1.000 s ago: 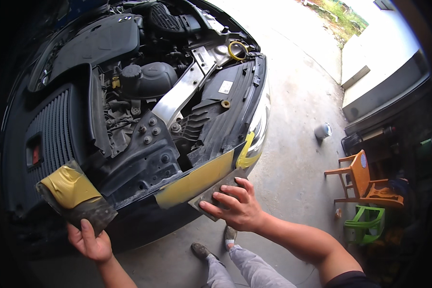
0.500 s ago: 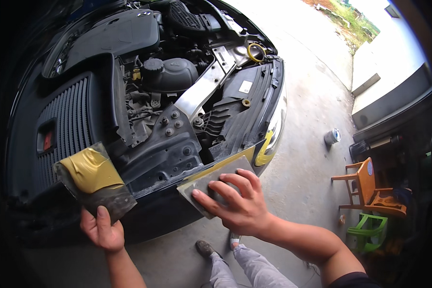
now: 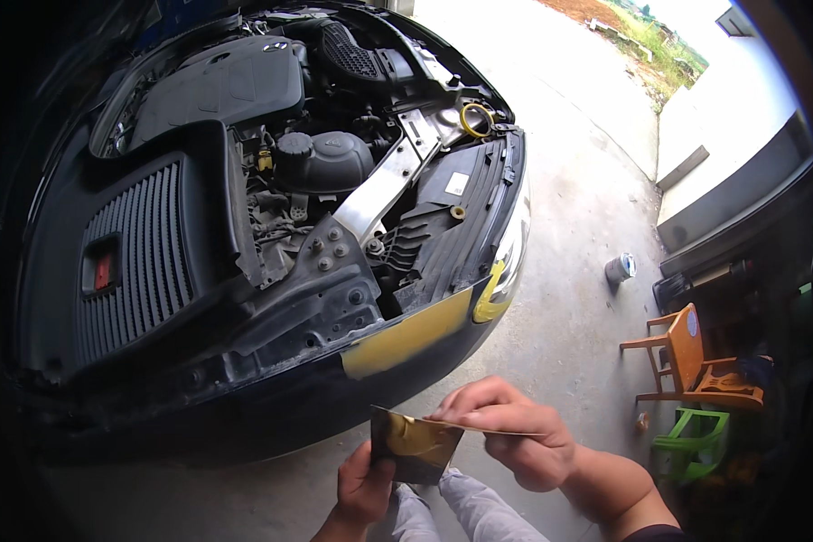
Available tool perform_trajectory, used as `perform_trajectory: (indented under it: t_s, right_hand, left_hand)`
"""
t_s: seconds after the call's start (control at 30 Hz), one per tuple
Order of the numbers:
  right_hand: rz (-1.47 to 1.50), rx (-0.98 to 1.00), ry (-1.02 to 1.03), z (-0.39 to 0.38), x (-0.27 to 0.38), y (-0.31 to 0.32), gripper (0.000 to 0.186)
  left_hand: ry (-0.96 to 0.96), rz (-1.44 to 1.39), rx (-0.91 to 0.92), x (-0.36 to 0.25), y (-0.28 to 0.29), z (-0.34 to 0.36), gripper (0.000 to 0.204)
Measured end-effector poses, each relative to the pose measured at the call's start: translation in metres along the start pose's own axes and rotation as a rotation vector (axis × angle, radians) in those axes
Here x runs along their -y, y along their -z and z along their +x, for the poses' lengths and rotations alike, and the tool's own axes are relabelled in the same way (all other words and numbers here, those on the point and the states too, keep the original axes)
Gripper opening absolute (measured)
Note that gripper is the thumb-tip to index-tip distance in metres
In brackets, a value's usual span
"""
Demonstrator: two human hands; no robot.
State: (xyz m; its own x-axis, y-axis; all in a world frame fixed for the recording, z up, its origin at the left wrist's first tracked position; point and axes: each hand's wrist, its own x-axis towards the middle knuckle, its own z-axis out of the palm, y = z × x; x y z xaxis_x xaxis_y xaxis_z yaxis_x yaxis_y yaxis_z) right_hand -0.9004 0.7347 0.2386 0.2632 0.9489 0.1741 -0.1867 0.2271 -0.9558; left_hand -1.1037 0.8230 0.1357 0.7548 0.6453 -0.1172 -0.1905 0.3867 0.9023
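Note:
My left hand [image 3: 363, 488] is closed on the lower left corner of a dark, thin rectangular plate [image 3: 425, 468] with glossy yellow filler putty [image 3: 413, 437] on it. In my right hand [image 3: 537, 443] is a flat spreader [image 3: 506, 430], seen nearly edge-on. Its left end meets the plate's upper right side, by the putty. Both tools are over my legs, in front of a dark car bumper [image 3: 280, 425]. A smooth yellow filler patch [image 3: 411, 336] covers part of the bumper's upper edge, and neither hand touches it.
The engine bay [image 3: 325, 163] lies open ahead. Yellow tape [image 3: 490, 303] borders the headlight [image 3: 513, 244], and a yellow ring [image 3: 463, 120] rests farther back. Rightward on the concrete floor [image 3: 569, 271] stand a can [image 3: 620, 268], a wooden chair [image 3: 684, 343] and a green stool [image 3: 693, 443].
My right hand has moved the spreader off the bumper, baring the yellow patch. My left hand has brought the plate rightward and down, and the two tools now meet.

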Motion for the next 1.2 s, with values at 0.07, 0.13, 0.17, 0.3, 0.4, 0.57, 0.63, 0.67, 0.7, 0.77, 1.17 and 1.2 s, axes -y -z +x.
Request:
perform_trajectory:
  t_s: [0.07,0.13,0.17,0.3,0.4,0.57,0.63,0.67,0.7,0.77,1.17,1.2]
  right_hand:
    - [-0.211,0.079,-0.058,-0.001,-0.002,0.010,0.041]
    - [-0.439,0.102,-0.085,-0.003,-0.003,0.026,0.044]
    - [-0.556,0.112,-0.099,-0.004,-0.004,0.032,0.046]
    - [-1.018,-0.133,0.227,-0.011,-0.003,0.021,0.043]
    - [-1.203,0.050,0.453,-0.007,0.000,-0.003,0.039]
    - [-1.236,0.143,0.471,-0.002,-0.026,-0.017,0.044]
    - [-1.218,0.176,0.482,-0.009,-0.033,-0.015,0.045]
    - [-1.234,0.229,0.477,-0.010,-0.034,-0.013,0.047]
    - [-1.240,0.245,0.445,-0.011,-0.039,-0.009,0.048]
    - [-1.259,0.266,0.371,-0.013,-0.050,-0.001,0.049]
    - [-1.524,0.027,0.387,0.043,-0.077,-0.013,0.059]
    - [-1.528,0.017,0.391,0.044,-0.077,-0.013,0.061]
  left_hand:
    - [-0.035,-0.028,0.078,-0.008,0.009,0.000,0.036]
    - [-0.025,0.033,0.083,-0.018,0.015,0.001,0.037]
    - [-0.020,0.062,0.087,-0.023,0.016,0.001,0.038]
    - [-0.037,0.224,-0.042,-0.043,0.012,0.005,0.038]
    - [-0.082,0.569,-0.024,-0.049,0.016,0.004,0.038]
    - [-0.038,0.666,0.049,-0.076,0.006,-0.001,0.033]
    - [0.016,0.492,-0.077,-0.079,0.017,-0.008,0.036]
    - [-0.015,0.131,-0.192,-0.080,0.019,-0.008,0.043]
    - [-0.108,-0.029,-0.207,-0.085,0.030,-0.005,0.045]
    - [-0.365,0.010,-0.318,-0.103,0.049,0.017,0.046]
    - [-0.549,0.282,-0.431,-0.124,0.088,0.084,0.039]
    - [-0.547,0.278,-0.411,-0.124,0.090,0.083,0.039]
